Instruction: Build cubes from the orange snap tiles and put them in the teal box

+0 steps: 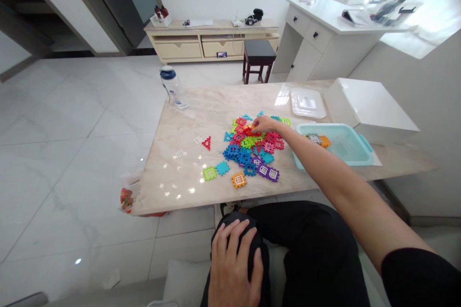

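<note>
Quick look at our setup: a beige marble-look worktop [173, 187] with a messy heap of bright plastic interlocking square tiles [250, 146] in red, blue, green and purple, sitting around the middle of it. Our right hand [261, 125] was out over the heap with the fingers curled down, fingertips [252, 128] on a red-orange tile, but honestly we can't tell from this view if that tile was actually gripped. Our left hand [232, 264] lay open with the fingers spread, resting on our black trouser leg [298, 235] below the near edge of the worktop.

A few strays sat left of centre on the worktop: a red triangular frame piece [206, 143], two small white window tiles [188, 147], a lime green square tile [210, 173], a teal square tile [223, 168] and an orange window tile [239, 180]. Toward the right end was a shallow turquoise plastic tub [333, 127] holding a grey tile [314, 138] and an orange tile [324, 141]. Along the far edge were a clear plastic lid [308, 103] and a clear water bottle with a dark blue cap [173, 86], and a big white box [370, 105] stood at the right end.
</note>
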Tool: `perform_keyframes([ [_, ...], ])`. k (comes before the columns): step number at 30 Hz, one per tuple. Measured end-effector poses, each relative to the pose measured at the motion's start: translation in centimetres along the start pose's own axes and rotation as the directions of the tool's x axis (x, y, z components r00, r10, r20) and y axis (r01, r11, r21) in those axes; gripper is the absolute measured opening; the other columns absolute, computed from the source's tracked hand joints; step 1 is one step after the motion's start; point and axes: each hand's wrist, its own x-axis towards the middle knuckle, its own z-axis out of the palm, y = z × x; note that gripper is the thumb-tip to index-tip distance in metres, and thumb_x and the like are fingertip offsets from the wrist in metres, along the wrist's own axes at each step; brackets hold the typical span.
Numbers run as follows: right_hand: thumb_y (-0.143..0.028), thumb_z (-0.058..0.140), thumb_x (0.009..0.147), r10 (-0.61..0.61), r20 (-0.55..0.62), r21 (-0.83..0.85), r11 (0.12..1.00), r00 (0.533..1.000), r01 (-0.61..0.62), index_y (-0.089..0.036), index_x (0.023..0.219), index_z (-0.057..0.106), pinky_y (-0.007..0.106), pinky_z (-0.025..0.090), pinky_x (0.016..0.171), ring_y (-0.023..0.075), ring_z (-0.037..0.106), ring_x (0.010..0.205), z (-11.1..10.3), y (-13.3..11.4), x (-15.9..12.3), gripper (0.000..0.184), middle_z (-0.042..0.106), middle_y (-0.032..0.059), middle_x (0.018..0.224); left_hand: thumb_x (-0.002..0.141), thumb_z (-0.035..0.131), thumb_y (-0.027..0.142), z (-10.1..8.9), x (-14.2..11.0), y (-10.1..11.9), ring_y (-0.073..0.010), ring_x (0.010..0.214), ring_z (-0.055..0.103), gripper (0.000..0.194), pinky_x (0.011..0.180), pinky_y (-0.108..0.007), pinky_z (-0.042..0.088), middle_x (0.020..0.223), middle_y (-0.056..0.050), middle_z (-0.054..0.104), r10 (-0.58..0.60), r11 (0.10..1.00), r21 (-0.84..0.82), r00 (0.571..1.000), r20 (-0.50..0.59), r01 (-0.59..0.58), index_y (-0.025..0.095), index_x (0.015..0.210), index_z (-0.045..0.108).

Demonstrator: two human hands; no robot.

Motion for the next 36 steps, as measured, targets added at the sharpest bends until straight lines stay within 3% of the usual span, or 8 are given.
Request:
perform_keyframes([
  [7, -0.047, 0.072, 0.084, -0.016, 0.016, 0.047, 0.999, 1.000, 0.015, -0.018, 0.069, 0.071, 0.025, 0.039, 0.059, 0.0130, 0.051, 0.062, -0.6, -0.3, -1.3, 0.033, 0.058, -0.0023, 0.062, 0.103, 0.054, 0.019, 1.8, -0.7, 0.6, -0.0285, 0.132, 0.065, 0.033, 0.117, -0.054, 0.049, 0.135, -0.003, 0.076, -0.126, 0.990, -0.085, 0.984, -0.125, 0.116, 0.030, 0.127, 0.073],
  [14, -0.034, 0.068, 0.084, -0.046, -0.044, -0.037, 0.998, 0.998, 0.045, -0.019, 0.063, 0.060, 0.026, 0.033, 0.060, 0.0125, 0.046, 0.063, 0.4, 0.0, -1.3, 0.027, 0.051, -0.0036, 0.061, 0.100, 0.056, 0.018, 2.2, -0.7, 0.6, -0.0273, 0.127, 0.067, 0.031, 0.116, -0.050, 0.050, 0.130, -0.003, 0.078, -0.096, 0.994, -0.061, 0.980, -0.175, 0.087, 0.029, 0.123, 0.074],
  [20, -0.032, 0.069, 0.085, -0.035, -0.108, -0.101, 0.995, 0.994, 0.024, -0.018, 0.069, 0.067, 0.026, 0.033, 0.061, 0.0143, 0.053, 0.067, 0.5, -0.3, -1.5, 0.021, 0.061, -0.0011, 0.066, 0.100, 0.055, 0.018, 1.8, -0.1, 0.5, -0.0270, 0.125, 0.067, 0.031, 0.112, -0.050, 0.053, 0.129, -0.004, 0.077, -0.076, 0.997, -0.013, 0.983, -0.169, 0.075, 0.028, 0.123, 0.074],
  [26, -0.037, 0.070, 0.087, 0.024, -0.284, -0.122, 0.991, 0.958, -0.061, -0.017, 0.087, 0.077, 0.029, 0.037, 0.065, 0.0204, 0.062, 0.075, -1.5, -0.9, -4.1, 0.021, 0.076, 0.0087, 0.085, 0.100, 0.057, 0.018, 0.7, -0.3, 0.3, -0.0284, 0.127, 0.066, 0.033, 0.111, -0.052, 0.055, 0.132, -0.006, 0.076, -0.050, 0.999, -0.015, 0.992, -0.116, 0.048, 0.027, 0.128, 0.072],
  [29, -0.043, 0.067, 0.090, 0.077, -0.481, 0.030, 0.997, 0.873, -0.072, -0.017, 0.087, 0.076, 0.030, 0.037, 0.065, 0.0195, 0.061, 0.072, -1.5, -0.8, -7.2, 0.028, 0.075, 0.0080, 0.081, 0.098, 0.061, 0.017, 0.4, -0.4, 0.0, -0.0295, 0.128, 0.066, 0.037, 0.110, -0.052, 0.057, 0.136, -0.008, 0.074, -0.008, 1.000, 0.012, 0.999, -0.049, 0.008, 0.026, 0.133, 0.070],
  [31, -0.044, 0.066, 0.089, 0.099, -0.544, 0.168, 0.986, 0.834, -0.007, -0.016, 0.084, 0.075, 0.030, 0.037, 0.065, 0.0182, 0.059, 0.068, -0.4, -0.9, -9.9, 0.030, 0.073, 0.0061, 0.075, 0.097, 0.063, 0.017, 0.3, -0.5, -0.2, -0.0302, 0.129, 0.066, 0.040, 0.110, -0.053, 0.057, 0.138, -0.008, 0.073, -0.002, 1.000, 0.022, 1.000, -0.013, 0.002, 0.027, 0.135, 0.069],
  [34, -0.049, 0.069, 0.087, 0.087, -0.501, 0.424, 0.892, 0.861, 0.156, -0.017, 0.087, 0.078, 0.031, 0.044, 0.068, 0.0191, 0.063, 0.070, 2.5, -1.9, -14.6, 0.033, 0.074, 0.0055, 0.076, 0.098, 0.063, 0.018, 0.1, -0.6, -0.3, -0.0310, 0.131, 0.065, 0.039, 0.109, -0.053, 0.059, 0.139, -0.008, 0.073, -0.030, 1.000, 0.009, 1.000, 0.002, 0.030, 0.028, 0.135, 0.070],
  [36, -0.054, 0.075, 0.084, 0.150, -0.422, 0.694, 0.688, 0.894, 0.212, -0.018, 0.095, 0.081, 0.031, 0.051, 0.072, 0.0219, 0.069, 0.079, 5.0, -3.1, -17.7, 0.039, 0.079, 0.0078, 0.087, 0.099, 0.064, 0.019, 0.0, -0.8, -0.2, -0.0308, 0.131, 0.066, 0.037, 0.109, -0.053, 0.060, 0.139, -0.007, 0.073, -0.057, 0.998, -0.010, 0.998, 0.021, 0.057, 0.029, 0.134, 0.071],
])
